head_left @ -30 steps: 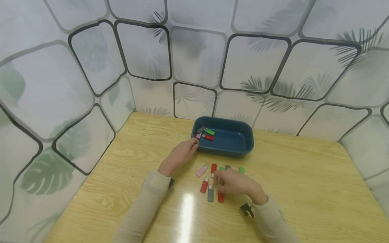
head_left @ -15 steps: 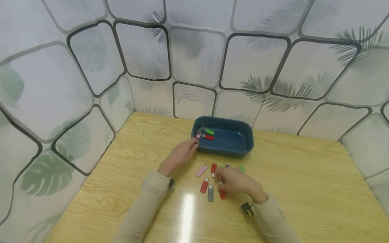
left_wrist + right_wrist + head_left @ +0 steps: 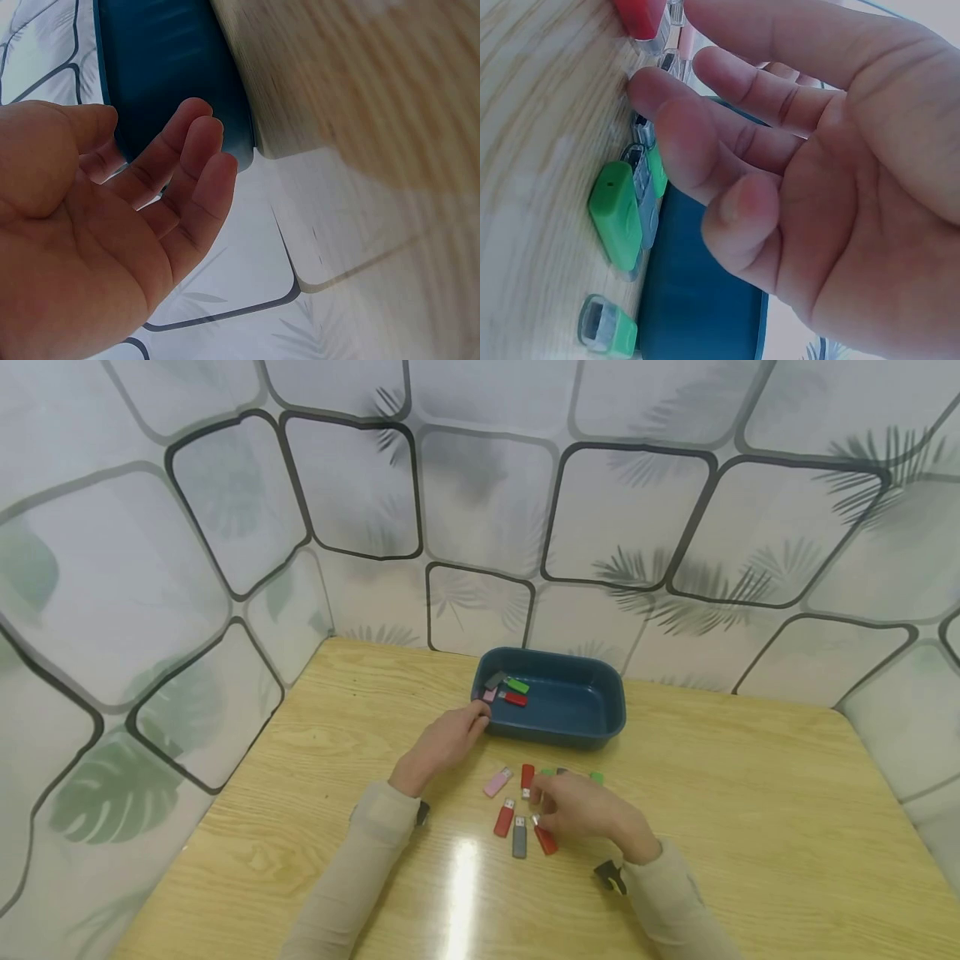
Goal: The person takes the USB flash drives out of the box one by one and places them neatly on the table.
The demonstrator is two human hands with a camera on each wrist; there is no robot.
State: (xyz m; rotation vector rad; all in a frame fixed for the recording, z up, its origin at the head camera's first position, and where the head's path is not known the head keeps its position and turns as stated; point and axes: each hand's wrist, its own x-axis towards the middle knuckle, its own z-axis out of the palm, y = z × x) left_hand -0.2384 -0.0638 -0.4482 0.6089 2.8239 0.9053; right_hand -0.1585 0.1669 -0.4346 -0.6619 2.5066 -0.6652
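In the head view, my left hand (image 3: 446, 739) pinches the near-left rim of a dark blue plastic bin (image 3: 562, 739). The left wrist view shows its thumb at the bin's edge and the other fingers loosely bent. My right hand (image 3: 585, 806) hovers low over USB sticks on the table, fingers relaxed. By its thumb lies a tilted red USB stick (image 3: 546, 840), apparently ungripped. Left of it are a grey USB stick (image 3: 519, 839), a red one (image 3: 504, 818) and a pink one (image 3: 497, 782). Another red stick (image 3: 528, 775) sits by the right fingertips.
Beyond the right hand lie a green USB stick (image 3: 617, 217), a grey one (image 3: 646, 195) and another green one (image 3: 611, 328). Inside the bin's left end are a green stick (image 3: 518, 686), a red one (image 3: 516, 699), and grey and pink ones. Patterned walls enclose the wooden table (image 3: 750, 793).
The red USB stick beneath the right hand has shifted and turned, and its metal plug now shows. The right hand has moved very slightly. The left hand keeps its place on the bin.
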